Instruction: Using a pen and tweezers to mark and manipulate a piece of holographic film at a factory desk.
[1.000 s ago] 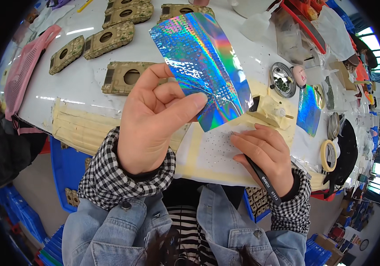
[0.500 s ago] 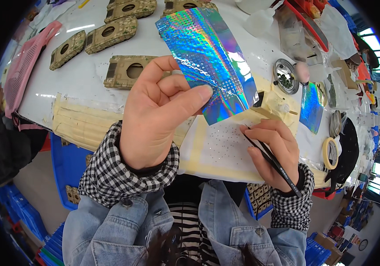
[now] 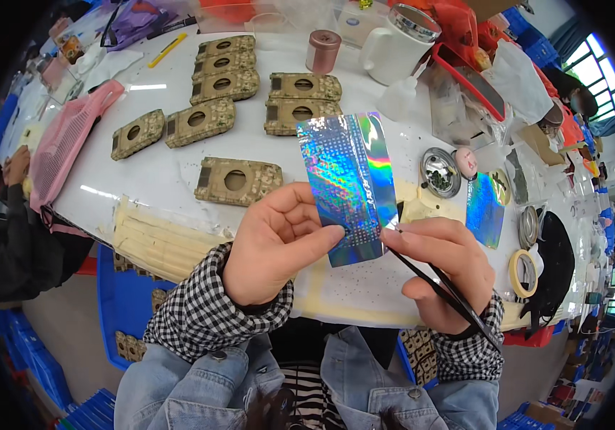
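A shiny holographic sheet (image 3: pixel 339 172) with rows of small marks is pinched by its lower left part between the thumb and fingers of my left hand (image 3: pixel 268 247). My right hand (image 3: pixel 454 269) is closed on black tweezers (image 3: pixel 443 287), whose handle end slants down toward my wrist. Its thumb and forefinger are at the sheet's lower right edge; I cannot tell whether they grip it. White paper (image 3: pixel 314 290) edged with yellow tape lies under my hands, strewn with tiny dark specks. Beyond my left hand rests a camouflage toy tank hull (image 3: pixel 210 179) with a round hole.
Several more tank hulls (image 3: pixel 225 86) stand farther back. Right of my hands are a round metal tin (image 3: pixel 440 172), a second holographic sheet (image 3: pixel 485 215) and a tape roll (image 3: pixel 523 274). A white mug (image 3: pixel 397 50) stands behind, a pink basket (image 3: pixel 71 147) at left.
The holographic sheet has come lower and stands more upright. My right hand has risen from above the specked paper to the sheet's lower right edge. The view takes in more of the far table.
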{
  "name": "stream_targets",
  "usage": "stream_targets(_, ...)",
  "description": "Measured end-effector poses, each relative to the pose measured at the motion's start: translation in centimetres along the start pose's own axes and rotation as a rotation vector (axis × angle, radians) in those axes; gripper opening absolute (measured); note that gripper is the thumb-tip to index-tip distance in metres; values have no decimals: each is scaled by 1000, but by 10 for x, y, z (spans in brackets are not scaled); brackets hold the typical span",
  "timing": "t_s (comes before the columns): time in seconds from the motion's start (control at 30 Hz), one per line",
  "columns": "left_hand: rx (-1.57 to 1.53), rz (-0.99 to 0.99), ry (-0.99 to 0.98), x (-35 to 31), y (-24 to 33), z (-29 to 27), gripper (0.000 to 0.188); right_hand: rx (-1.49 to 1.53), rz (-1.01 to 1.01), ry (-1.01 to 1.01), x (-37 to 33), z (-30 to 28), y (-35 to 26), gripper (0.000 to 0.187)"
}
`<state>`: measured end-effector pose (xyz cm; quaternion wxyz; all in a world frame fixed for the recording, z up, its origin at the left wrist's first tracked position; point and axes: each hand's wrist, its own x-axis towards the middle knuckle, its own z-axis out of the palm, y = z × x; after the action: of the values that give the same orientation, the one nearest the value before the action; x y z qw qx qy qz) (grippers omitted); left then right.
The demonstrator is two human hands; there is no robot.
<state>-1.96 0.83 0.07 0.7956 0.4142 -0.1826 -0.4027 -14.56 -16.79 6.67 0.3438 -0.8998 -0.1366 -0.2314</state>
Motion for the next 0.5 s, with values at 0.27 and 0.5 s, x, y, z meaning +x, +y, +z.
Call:
stream_targets(0.27, -1, -40, -48, -1, -1, -3, 34, -22, 16, -56, -3, 10, 13, 39)
stream_targets(0.5, -20, -17, -6, -1, 1, 3, 36, -55, -13, -26, -3, 15, 15, 37)
